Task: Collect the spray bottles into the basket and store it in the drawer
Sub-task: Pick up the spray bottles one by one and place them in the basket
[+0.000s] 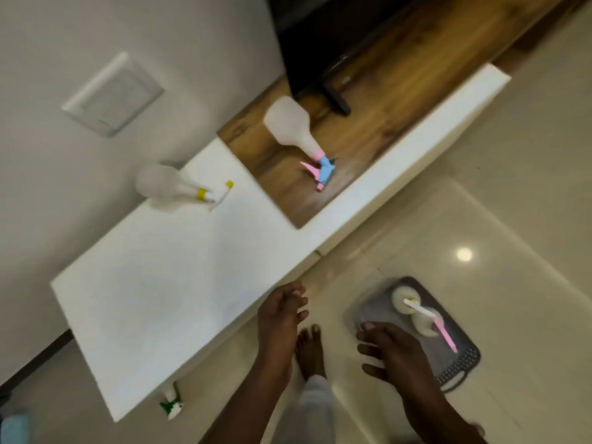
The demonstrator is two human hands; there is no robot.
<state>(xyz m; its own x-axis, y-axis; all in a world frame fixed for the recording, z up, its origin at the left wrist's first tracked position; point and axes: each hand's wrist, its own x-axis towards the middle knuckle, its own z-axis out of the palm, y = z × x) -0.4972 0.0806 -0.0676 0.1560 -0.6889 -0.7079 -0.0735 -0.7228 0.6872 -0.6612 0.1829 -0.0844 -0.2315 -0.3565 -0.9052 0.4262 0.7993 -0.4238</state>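
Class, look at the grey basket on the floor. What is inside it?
Inside the grey basket are two white spray bottles: the yellow-tipped bottle and the pink-trigger bottle. The right hand covers the basket's near corner, so anything there is hidden.

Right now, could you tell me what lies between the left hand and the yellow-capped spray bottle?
Only bare white cabinet top separates the left hand from the bottle, per the head view.

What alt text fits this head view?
A person's open right hand hovers over a grey basket holding two spray bottles. A yellow-capped bottle and a pink-triggered bottle sit on the cabinet, a green-triggered bottle on the floor.
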